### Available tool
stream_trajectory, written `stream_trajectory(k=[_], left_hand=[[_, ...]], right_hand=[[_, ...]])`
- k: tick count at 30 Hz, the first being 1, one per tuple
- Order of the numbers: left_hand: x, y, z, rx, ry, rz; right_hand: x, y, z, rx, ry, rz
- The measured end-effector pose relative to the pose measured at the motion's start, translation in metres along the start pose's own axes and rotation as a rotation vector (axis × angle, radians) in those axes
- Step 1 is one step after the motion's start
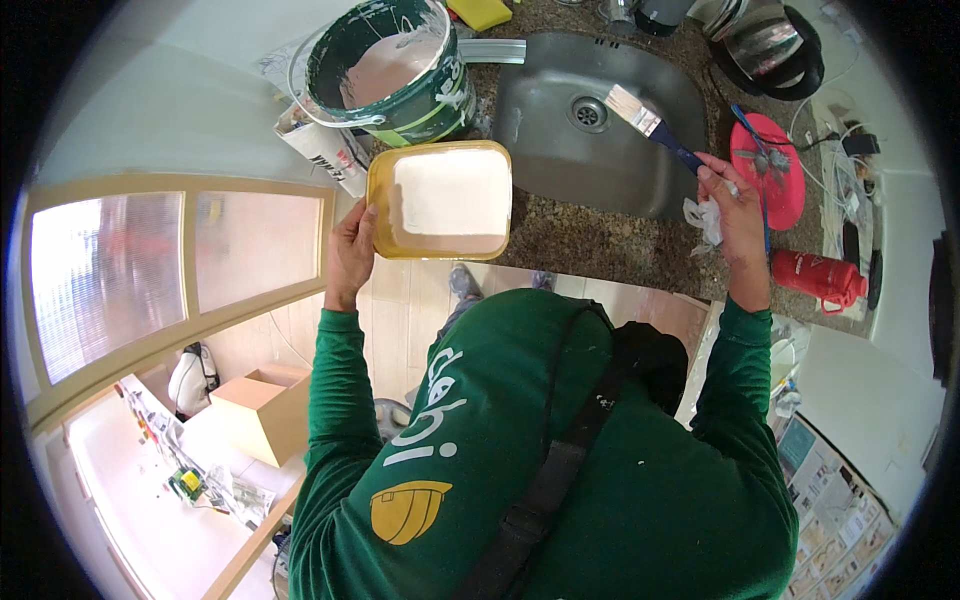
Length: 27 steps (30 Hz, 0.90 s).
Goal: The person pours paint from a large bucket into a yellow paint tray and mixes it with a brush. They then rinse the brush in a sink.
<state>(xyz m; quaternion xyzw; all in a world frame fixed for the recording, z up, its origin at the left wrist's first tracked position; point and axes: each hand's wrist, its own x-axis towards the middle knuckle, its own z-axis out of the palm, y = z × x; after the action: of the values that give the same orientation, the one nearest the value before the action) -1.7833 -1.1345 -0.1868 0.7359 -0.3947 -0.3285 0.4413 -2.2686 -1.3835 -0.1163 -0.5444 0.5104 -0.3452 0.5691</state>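
Observation:
My left hand (352, 245) grips the left side of a shallow yellow plastic tub (440, 152), its thumb over the rim. Pale, off-white paint (450, 198) lies in the tub, which is held at the counter's front edge. In my right hand (738, 215) is a flat paintbrush (660, 130) with a dark blue handle. Its paint-coated bristles point up and left over the sink (540, 130). Crumpled white plastic (705, 220) shows beside that hand; whether I hold it, I cannot tell. Behind the tub stands a dark green bucket (430, 118) with pinkish paint inside.
A white printed package (318, 150) leans by the bucket. Something yellow (480, 10) lies at the back. On the right are a kettle (765, 45), a pink plate (785, 200) and a red bottle (815, 277). A glazed frame (110, 270) borders the left; a box (270, 415) sits lower.

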Motion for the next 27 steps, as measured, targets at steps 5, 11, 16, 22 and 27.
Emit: stream_trajectory(k=[5,11,16,22,27], left_hand=[[-0.009,0.004,0.011,-0.066,0.053,-0.022],[-0.008,0.020,0.012,0.014,0.062,0.064],[-0.008,0.041,0.000,0.147,0.029,0.025],[-0.016,0.068,-0.003,0.239,0.098,0.018],[-0.023,0.056,-0.007,0.321,0.206,0.147]], right_hand=[[0.014,0.002,-0.006,0.043,-0.048,-0.012],[0.015,0.005,-0.005,0.034,-0.027,-0.005],[0.005,-0.015,0.010,-0.042,-0.121,-0.010],[-0.016,-0.069,0.068,-0.263,-0.348,-0.234],[-0.025,-0.098,0.096,-0.343,-0.369,-0.345]])
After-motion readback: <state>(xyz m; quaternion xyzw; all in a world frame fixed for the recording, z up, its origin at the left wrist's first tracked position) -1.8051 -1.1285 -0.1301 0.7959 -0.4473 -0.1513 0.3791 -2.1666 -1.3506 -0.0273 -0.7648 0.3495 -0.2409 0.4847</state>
